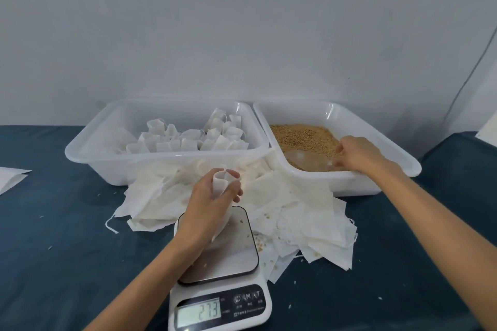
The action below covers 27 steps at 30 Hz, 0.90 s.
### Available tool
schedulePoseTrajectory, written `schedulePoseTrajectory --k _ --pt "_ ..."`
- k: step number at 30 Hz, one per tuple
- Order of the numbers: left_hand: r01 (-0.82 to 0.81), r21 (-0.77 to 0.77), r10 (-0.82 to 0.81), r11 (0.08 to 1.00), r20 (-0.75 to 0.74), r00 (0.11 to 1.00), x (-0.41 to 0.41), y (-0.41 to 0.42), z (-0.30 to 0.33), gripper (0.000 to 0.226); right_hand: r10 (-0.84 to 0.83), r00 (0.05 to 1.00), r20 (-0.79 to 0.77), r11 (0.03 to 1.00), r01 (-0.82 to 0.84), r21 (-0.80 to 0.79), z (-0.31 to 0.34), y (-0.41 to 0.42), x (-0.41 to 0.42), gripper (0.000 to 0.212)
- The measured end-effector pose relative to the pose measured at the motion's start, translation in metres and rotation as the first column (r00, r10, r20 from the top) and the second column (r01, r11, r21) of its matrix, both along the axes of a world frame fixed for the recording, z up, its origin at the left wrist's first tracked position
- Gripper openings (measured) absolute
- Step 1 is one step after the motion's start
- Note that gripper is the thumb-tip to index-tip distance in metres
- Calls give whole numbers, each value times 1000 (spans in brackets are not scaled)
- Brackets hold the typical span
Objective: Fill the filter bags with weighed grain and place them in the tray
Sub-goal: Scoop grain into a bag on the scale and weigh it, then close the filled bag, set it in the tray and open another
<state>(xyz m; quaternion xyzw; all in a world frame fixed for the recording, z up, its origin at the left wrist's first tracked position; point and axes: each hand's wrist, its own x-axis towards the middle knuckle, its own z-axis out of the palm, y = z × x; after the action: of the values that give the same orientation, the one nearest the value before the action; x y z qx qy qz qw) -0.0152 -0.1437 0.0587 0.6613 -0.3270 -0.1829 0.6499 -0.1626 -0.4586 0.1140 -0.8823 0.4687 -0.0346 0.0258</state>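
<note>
Nearest to me sits the white kitchen scale (219, 290), its display seemingly reading 273, though the digits are faint. Over its steel platform the left hand (208, 203) grips a filter bag (221, 184), fingers curled round its neck so the mouth stands open and upright, the bag's bottom resting on or just above the platform; I cannot tell which. The right hand (356, 154) reaches into the right tray (390, 146) and its fingers are bunched in the grain (298, 137), seemingly around a clear scoop, which is hard to make out. A loose heap of empty bags (295, 209) lies on the desk (67, 250) between trays and scale. Filled bags (188, 140) stand packed in the left tray (88, 142).

To do this well, I'd say: take a small pinch or scoop, carry it low over the pile, and tip it into the open mouth slowly while watching the display. Keep the left hand's weight off the platform, or the reading will lie.
</note>
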Motion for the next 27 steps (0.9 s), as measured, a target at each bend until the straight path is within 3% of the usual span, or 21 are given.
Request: schedulePoseTrajectory --k 2,4,6,7,10,15,17,19,22,25,27 --pt "-14 7 13 1000 25 1000 -2 -1 0 28 140 952 273 979 -92 -180 5 24 5 27" --pt "-29 37 29 999 18 999 -2 -2 3 38 357 701 618 934 -249 -257 4 65 12 10" --pt "-42 40 41 998 19 999 1 -3 7 41 455 458 763 865 -430 -258 -9 113 22 15" --pt "-57 36 56 998 33 998 4 -4 12 40 449 406 796 842 -490 -225 -19 133 26 17" --pt "-123 3 121 992 157 980 27 -9 32 37 410 358 839 823 -542 -171 -46 164 38 22" --pt "-310 19 267 951 459 847 109 -48 84 38 458 252 852 818 -493 -295 -54 156 33 25" --pt "-413 99 311 905 507 804 151 -73 96 43 462 265 847 818 -496 -291 -58 156 32 26" --pt "-456 202 317 867 482 817 189 -90 99 44 484 286 827 811 -501 -302 -62 161 34 26" --pt "-543 237 361 805 530 767 235 -104 85 35 556 310 771 780 -515 -355 -66 166 39 26" --pt "-550 365 212 751 657 724 256 -109 53 45 568 305 764 768 -531 -359 -69 166 41 26" --pt "-526 518 35 674 690 723 257 -111 33 26 572 307 760 766 -531 -362 -68 166 42 26"
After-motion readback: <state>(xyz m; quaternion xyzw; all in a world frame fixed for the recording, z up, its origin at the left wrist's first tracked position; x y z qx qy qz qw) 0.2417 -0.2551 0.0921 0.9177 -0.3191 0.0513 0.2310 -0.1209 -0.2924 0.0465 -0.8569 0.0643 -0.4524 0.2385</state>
